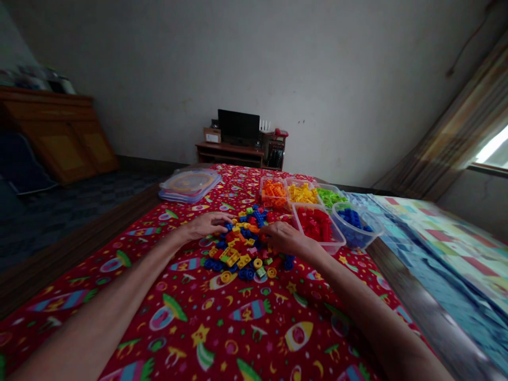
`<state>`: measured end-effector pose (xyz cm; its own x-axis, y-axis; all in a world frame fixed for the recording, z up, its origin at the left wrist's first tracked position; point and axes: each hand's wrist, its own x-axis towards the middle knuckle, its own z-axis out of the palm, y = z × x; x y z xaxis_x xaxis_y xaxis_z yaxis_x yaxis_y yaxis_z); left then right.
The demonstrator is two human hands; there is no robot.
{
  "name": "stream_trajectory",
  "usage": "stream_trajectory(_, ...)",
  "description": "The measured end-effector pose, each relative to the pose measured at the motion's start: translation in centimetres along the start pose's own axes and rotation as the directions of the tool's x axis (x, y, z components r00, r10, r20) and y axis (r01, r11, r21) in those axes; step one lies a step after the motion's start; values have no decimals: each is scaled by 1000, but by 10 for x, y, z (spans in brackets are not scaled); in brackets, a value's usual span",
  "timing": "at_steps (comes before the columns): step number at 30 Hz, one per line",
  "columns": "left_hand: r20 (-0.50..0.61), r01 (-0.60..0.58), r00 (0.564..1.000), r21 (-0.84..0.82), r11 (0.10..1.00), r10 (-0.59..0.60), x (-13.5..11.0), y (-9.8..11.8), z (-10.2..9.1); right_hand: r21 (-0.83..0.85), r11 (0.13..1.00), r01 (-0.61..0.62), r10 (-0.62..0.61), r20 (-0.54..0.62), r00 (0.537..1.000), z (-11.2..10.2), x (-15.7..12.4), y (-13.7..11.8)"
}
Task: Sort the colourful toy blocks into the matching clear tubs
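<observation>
Two bare forearms reach over a red cloth (222,328) printed with rockets. At twelve o'clock lies a pile of toy bricks (243,248). The left hand (206,225) rests on its ten o'clock edge and the right hand (284,238) on its three o'clock edge. Both have their fingers curled down into the bricks; whether either grips one I cannot tell.

At two o'clock from the pile stand a tub of red bricks (335,244) and a bowl of blue bricks (363,234), the bowl close to the cloth's border. A swing of the right wrist could likely knock the tub. Round pieces at six o'clock might roll away.
</observation>
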<state>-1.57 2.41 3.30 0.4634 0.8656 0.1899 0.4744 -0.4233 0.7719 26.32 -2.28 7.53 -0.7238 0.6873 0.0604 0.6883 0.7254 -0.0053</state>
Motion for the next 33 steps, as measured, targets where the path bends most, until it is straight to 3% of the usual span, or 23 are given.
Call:
stream_trajectory(9,-213,70,976,66,995,-54,9,25,8,106,993,-44,70,-254,965,1,2,8)
stream_trajectory(18,-168,3,986,20,1000,0,16,64,51,236,963,128,-33,-368,929,3,5,-3)
stream_trajectory(21,-169,14,986,65,998,-3,16,68,54,238,966,104,2,-407,913,-3,4,1)
stream_trajectory(24,-236,23,971,202,979,26,15,62,44,206,978,-18,114,-464,879,-18,-2,20)
stream_trajectory(27,-307,37,946,432,901,109,14,45,27,130,962,-242,273,-529,803,-37,-17,55)
stream_trajectory(29,-280,49,953,524,850,117,12,31,17,87,906,-414,389,-559,733,-48,-33,81)
stream_trajectory(33,-191,129,981,572,810,-21,10,10,7,27,706,-708,606,-541,584,-59,-69,127)
